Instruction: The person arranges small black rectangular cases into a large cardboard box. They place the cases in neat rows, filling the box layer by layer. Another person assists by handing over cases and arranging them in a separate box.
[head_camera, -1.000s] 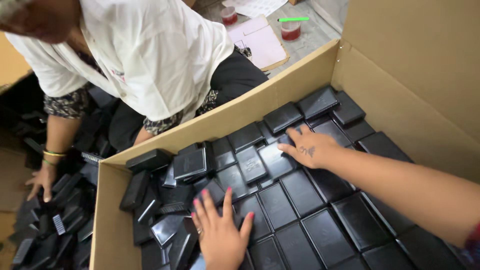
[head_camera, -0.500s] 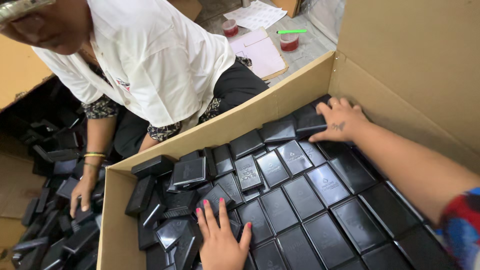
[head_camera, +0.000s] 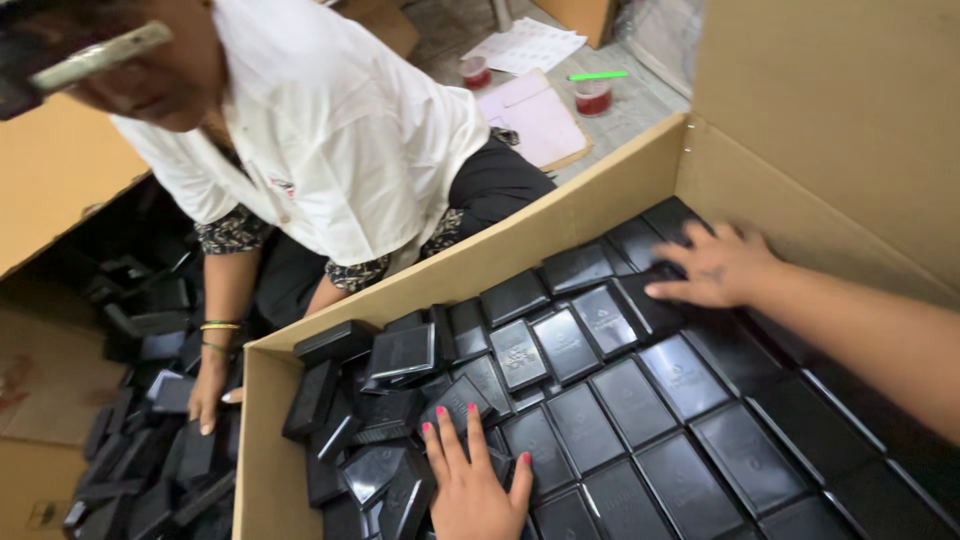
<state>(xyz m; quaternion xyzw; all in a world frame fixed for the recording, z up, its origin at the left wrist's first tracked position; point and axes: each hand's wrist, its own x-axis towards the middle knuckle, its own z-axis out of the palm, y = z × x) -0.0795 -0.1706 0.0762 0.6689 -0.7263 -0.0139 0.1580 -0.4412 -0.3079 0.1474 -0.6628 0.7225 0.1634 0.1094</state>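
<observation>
A big cardboard carton (head_camera: 560, 225) is filled with flat black boxes (head_camera: 630, 400) laid in rows. My right hand (head_camera: 718, 265) lies flat, fingers spread, on the black boxes in the far corner of the carton. Lower down, my left hand (head_camera: 472, 482) presses palm-down on the boxes near the loose, tumbled ones (head_camera: 390, 375) at the carton's left end. Neither hand grips anything.
A person in a white shirt (head_camera: 320, 140) crouches beyond the carton, one hand (head_camera: 208, 395) on a heap of black boxes (head_camera: 150, 440) on the floor. Behind lie a pink clipboard (head_camera: 535, 115), two red-filled cups (head_camera: 592, 95), a green pen (head_camera: 598, 75) and papers (head_camera: 528, 45).
My right hand slid further into the carton's far corner. My left hand stayed on the near boxes. The other person leaned lower over the floor heap.
</observation>
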